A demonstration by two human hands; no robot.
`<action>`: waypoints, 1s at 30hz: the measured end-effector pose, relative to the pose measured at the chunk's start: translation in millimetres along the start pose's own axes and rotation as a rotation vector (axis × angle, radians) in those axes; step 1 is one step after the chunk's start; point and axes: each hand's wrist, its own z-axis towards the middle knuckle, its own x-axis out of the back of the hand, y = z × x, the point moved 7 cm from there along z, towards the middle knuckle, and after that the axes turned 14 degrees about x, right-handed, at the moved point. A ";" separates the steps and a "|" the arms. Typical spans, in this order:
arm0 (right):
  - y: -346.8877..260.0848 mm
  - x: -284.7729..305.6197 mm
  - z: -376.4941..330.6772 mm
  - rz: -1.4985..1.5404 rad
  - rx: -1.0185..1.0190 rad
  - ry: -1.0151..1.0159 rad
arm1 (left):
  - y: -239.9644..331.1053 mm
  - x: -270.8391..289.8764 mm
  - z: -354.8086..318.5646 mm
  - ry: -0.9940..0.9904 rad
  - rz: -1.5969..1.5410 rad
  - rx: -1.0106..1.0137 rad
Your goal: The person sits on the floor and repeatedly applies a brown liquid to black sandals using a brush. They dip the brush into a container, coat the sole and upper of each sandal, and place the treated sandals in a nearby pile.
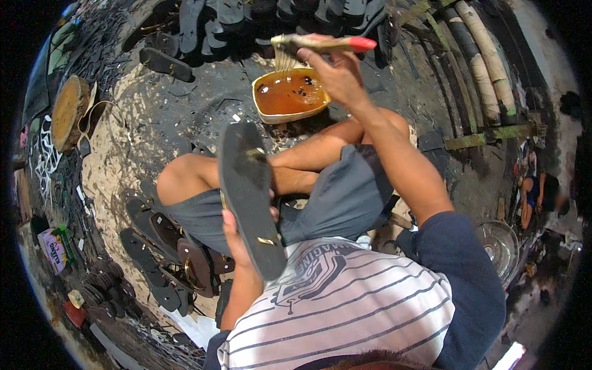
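My left hand (237, 248) grips a dark sandal sole (243, 179) by its edges, fingers on one side and thumb on the other. The sole stands tilted over my lap, its broad face turned up, with small gold-coloured bits along it. Raised at the far side, my right hand (340, 75) is closed round a paintbrush (330, 44) with a red handle end. Amber strands hang from its bristles toward a pale tub (293, 118) below. Amber glue-like liquid (285, 97) with dark specks fills the tub, which sits on the ground beyond my crossed legs.
Several dark soles (231, 15) are stacked at the far edge, and one sole (165, 65) lies apart. Finished-looking sandals (154, 225) lie by my left knee. A round wood block (69, 114) is at left; long rolls (478, 68) and another person (530, 197) are at right.
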 end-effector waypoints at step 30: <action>-123.7 -36.8 31.1 -0.031 0.463 -0.083 | 93.7 -105.1 126.3 -0.150 -0.096 -0.273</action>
